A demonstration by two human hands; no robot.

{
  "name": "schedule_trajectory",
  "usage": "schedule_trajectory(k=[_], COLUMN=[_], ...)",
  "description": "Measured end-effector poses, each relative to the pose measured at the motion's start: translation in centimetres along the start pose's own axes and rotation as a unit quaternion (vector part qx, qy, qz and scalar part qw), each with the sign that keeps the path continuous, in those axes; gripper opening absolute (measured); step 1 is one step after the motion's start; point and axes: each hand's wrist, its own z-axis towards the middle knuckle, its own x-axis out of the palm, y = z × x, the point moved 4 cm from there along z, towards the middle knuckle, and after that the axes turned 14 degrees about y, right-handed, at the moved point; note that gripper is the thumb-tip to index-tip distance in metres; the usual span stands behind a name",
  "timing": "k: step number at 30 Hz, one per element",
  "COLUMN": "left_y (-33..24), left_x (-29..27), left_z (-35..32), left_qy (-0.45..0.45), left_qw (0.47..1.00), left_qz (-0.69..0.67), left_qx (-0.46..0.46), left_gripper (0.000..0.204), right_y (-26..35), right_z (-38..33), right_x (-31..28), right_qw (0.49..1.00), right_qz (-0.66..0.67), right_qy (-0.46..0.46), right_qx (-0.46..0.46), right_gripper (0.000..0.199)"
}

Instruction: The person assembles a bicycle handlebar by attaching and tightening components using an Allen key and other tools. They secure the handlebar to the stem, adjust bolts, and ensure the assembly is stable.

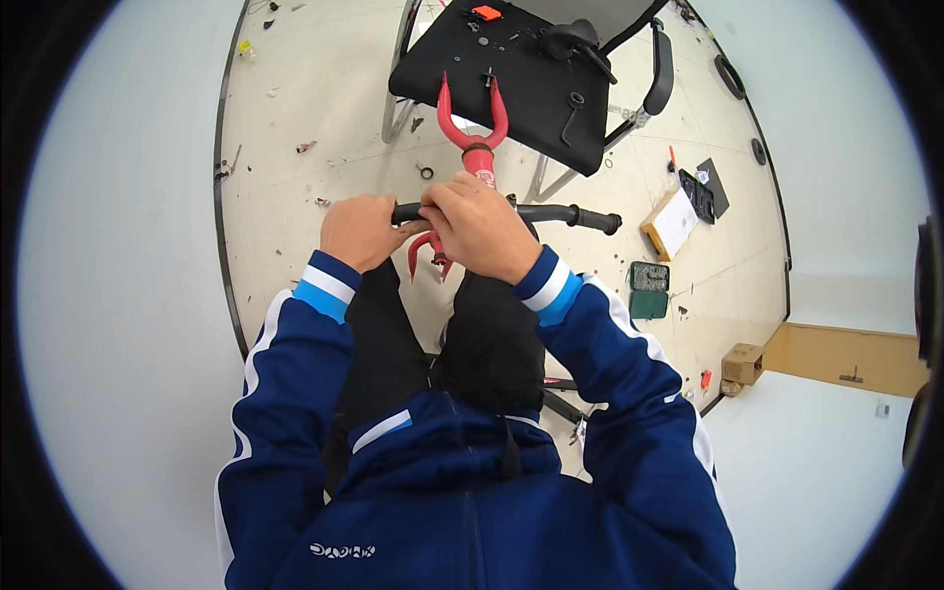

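Ahead of our right hand (482, 226), the red fork (479, 160) and black chair (536, 118) block us; rightward juts the handlebar (553, 213). Left of our left hand (360, 230), we can pass.

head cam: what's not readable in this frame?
All in the head view:
Middle of the handlebar: covered by the right hand.
Where the red fork runs beyond its neck: behind the right hand.
Most fingers of the left hand: behind its own back.
Small parts on the black chair: too small to identify.
Contents of the green case: too small.
Dark object at right: cut off by the fisheye rim.
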Motion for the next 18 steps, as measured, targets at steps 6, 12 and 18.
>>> schedule_trajectory(k=[6, 12, 18], left_y=[-0.6, -0.3, 0.5], left_x=[-0.7, -0.5, 0.6], left_z=[-0.2, -0.2, 0.1], left_qy=[-0.009, -0.018, -0.018], left_qw=[1.0, 1.0, 1.0], left_qz=[0.027, 0.021, 0.013], left_qx=[-0.007, -0.003, 0.011], left_gripper=[0.063, 0.057, 0.057], right_y=[-0.9, -1.3, -0.3], right_z=[0.5, 0.3, -0.1], right_x=[-0.6, -1.2, 0.7], right_qw=[0.996, 0.987, 0.997], right_qz=[0.018, 0.116, -0.013], right_qy=[0.041, 0.061, 0.07], right_qx=[0.083, 0.094, 0.001], right_gripper=[0.009, 0.009, 0.009])
